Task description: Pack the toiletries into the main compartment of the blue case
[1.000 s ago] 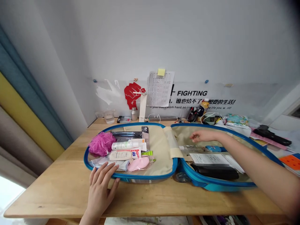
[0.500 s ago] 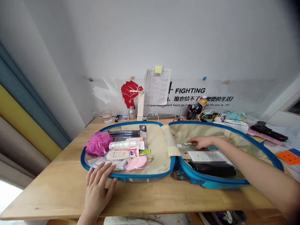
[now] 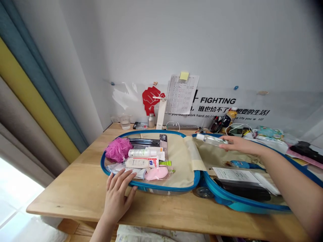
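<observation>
An open suitcase (image 3: 181, 158) with blue edging and beige lining lies across the wooden desk. Above its right half, my right hand (image 3: 230, 144) grips a small clear bottle (image 3: 211, 139) with a white cap, tilted almost level. My left hand (image 3: 121, 190) rests with fingers spread on the front rim of the left half. Beside it in that half are a purple bath puff (image 3: 118, 149), a white bottle (image 3: 141, 153), a cream-coloured bottle (image 3: 137, 163), a toothpaste tube (image 3: 153, 162) and a pink oval item (image 3: 156, 173). The right half holds a black case (image 3: 243, 189) and a blue-packaged item (image 3: 239, 164).
Along the wall stand a glass of water (image 3: 125, 122), a silver bottle (image 3: 151, 120), a white lamp (image 3: 161, 114) and a yellow-labelled drink bottle (image 3: 230, 117). Paper sheets (image 3: 182, 95) hang on the wall. A curtain (image 3: 37, 80) hangs at the left.
My right hand has lifted the clear bottle up from inside the suitcase's right half. The blue-packaged item now shows more. My left hand stays on the rim, while the view has shifted left.
</observation>
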Demonstrator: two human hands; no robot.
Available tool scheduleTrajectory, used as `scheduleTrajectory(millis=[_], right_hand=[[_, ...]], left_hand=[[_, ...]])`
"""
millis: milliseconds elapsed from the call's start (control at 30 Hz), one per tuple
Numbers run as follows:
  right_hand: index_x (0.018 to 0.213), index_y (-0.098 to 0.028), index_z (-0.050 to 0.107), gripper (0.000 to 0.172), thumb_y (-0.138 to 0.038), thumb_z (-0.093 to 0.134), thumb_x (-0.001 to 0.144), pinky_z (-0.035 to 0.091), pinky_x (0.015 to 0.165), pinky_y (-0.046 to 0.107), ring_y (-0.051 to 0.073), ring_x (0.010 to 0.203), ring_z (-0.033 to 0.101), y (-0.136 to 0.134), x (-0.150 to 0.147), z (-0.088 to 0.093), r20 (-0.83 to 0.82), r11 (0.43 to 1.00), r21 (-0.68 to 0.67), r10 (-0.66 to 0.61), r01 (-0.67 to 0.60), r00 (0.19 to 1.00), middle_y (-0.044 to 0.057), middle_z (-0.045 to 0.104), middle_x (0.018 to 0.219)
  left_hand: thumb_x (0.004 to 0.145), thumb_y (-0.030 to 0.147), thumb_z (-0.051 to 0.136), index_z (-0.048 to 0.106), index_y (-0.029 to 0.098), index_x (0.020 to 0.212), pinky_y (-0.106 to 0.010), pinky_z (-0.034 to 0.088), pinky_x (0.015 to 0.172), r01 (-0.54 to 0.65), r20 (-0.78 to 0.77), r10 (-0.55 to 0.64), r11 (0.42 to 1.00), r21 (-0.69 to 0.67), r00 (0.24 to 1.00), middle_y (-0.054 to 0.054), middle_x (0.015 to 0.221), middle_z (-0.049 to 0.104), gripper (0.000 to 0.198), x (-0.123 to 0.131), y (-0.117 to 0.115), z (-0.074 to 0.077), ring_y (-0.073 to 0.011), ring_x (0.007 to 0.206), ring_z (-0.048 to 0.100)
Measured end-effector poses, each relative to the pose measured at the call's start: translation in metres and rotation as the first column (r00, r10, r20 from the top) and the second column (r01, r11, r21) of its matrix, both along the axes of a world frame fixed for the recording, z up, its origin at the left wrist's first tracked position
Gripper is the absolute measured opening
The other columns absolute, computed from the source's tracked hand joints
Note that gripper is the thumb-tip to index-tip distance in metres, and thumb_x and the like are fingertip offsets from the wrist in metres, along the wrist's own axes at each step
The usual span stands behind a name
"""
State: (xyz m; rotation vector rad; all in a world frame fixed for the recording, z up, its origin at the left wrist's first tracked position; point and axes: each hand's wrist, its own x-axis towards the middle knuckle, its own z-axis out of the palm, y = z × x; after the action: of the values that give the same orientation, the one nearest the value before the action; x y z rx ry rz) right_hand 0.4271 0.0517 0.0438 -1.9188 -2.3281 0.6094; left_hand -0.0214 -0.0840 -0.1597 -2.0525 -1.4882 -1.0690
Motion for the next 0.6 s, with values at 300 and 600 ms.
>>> scheduleTrajectory(millis=[300,600], right_hand=[[0.137,-0.023,0.046,0.057,-0.047,0.047,0.087,0.049,0.083,0.033,0.025,0.103,0.065,-0.025,-0.191,-0.035,0.027,0.882,0.121,0.455,-0.455,0.89,0.009,0.064,0.128],[0.129,-0.021,0.049,0.049,-0.035,0.056,0.083,0.048,0.088,0.037,0.026,0.108,0.063,-0.033,-0.272,-0.089,0.034,0.797,0.193,0.577,-0.572,0.816,0.011,0.065,0.126]], left_hand=[[0.09,0.026,0.054,0.058,0.024,0.124,-0.045,0.023,0.114,0.005,-0.019,-0.005,1.0,0.013,1.0,-0.007,0.12,0.069,0.035,0.001,0.001,0.001,-0.0264,0.122,0.054],[0.09,0.028,0.054,0.06,0.024,0.123,-0.044,0.025,0.113,-0.008,-0.033,0.009,1.0,0.023,0.999,-0.007,0.122,0.068,0.034,0.003,0.001,0.003,-0.0261,0.121,0.056]])
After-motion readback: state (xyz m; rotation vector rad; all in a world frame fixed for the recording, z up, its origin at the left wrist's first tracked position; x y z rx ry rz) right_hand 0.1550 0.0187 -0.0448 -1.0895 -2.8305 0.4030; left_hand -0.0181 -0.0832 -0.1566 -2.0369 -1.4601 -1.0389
